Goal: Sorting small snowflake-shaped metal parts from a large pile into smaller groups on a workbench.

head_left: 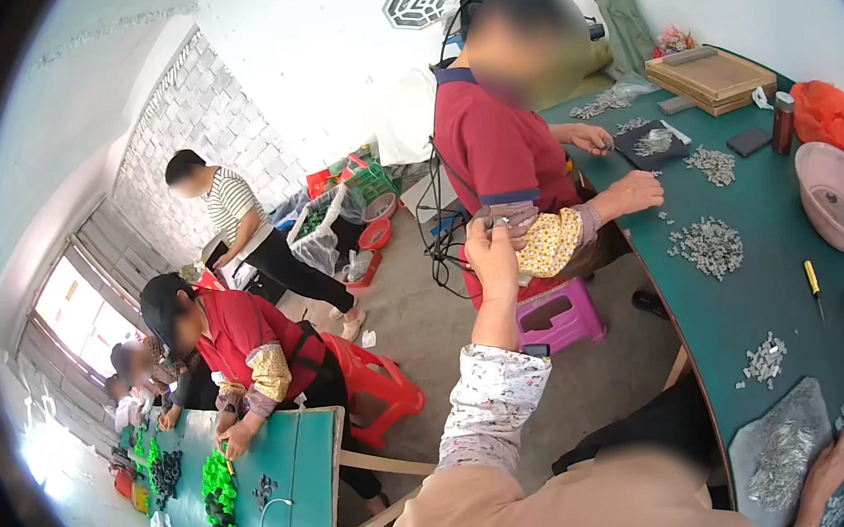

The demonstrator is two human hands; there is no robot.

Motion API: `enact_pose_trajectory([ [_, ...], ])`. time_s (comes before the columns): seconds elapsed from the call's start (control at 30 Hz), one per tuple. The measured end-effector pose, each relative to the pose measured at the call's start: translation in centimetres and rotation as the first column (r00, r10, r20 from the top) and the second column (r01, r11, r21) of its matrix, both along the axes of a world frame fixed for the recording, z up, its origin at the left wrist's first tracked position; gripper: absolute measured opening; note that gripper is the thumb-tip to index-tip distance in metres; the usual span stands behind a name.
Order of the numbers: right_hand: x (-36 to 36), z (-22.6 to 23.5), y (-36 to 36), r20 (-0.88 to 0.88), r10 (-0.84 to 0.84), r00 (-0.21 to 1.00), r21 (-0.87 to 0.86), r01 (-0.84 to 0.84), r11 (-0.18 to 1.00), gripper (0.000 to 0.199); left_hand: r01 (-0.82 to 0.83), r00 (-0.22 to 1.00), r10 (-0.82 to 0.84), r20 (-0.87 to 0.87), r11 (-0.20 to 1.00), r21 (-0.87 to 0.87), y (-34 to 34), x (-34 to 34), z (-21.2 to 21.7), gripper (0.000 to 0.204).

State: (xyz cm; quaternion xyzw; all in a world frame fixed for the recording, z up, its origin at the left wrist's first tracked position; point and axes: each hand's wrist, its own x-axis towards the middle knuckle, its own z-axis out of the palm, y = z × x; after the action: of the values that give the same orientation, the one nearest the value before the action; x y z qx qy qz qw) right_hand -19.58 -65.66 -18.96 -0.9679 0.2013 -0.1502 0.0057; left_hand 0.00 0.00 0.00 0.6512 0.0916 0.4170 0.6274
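Observation:
My left hand [492, 249] is raised in front of me, out over the floor. Its fingertips pinch a small silvery metal part [501, 222]. My left forearm wears a floral sleeve. My right hand [824, 474] lies low at the right on the green table [747, 305], fingers spread. It touches the edge of a grey sheet [781, 448] heaped with several small metal parts. More little heaps of the same metal parts [709, 243] lie farther along the table.
A person in a red shirt sits on a purple stool [562, 316] at the green table, handling parts. A pink bowl [840, 197], a yellow-handled screwdriver [812, 282] and wooden boards [712, 77] lie there. At the left, people sort green and black rings [218, 482]; a red stool [377, 383] stands between.

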Motion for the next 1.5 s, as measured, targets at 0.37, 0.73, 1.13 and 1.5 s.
enact_pose_trajectory([
  [0.37,0.3,0.6,0.2,0.046,0.023,0.999,-0.026,-0.022,0.999,0.039,0.017,1.0,-0.016,0.015,1.0,-0.007,-0.9,0.0,0.2,0.019],
  [0.73,0.0,0.4,0.2,0.082,0.05,0.995,-0.021,-0.049,0.999,0.038,0.029,0.999,-0.028,0.019,1.0,-0.012,-1.3,-0.4,0.4,0.016],
  [1.13,0.0,0.5,0.3,0.06,0.039,0.997,-0.02,-0.038,0.999,0.039,0.019,1.0,-0.019,0.015,1.0,0.001,-0.8,-0.6,0.1,0.014],
  [1.5,-0.1,0.2,0.3,0.11,0.06,0.992,-0.049,-0.055,0.997,0.037,0.018,0.999,-0.018,0.035,1.0,0.016,0.1,0.9,1.3,0.013],
])
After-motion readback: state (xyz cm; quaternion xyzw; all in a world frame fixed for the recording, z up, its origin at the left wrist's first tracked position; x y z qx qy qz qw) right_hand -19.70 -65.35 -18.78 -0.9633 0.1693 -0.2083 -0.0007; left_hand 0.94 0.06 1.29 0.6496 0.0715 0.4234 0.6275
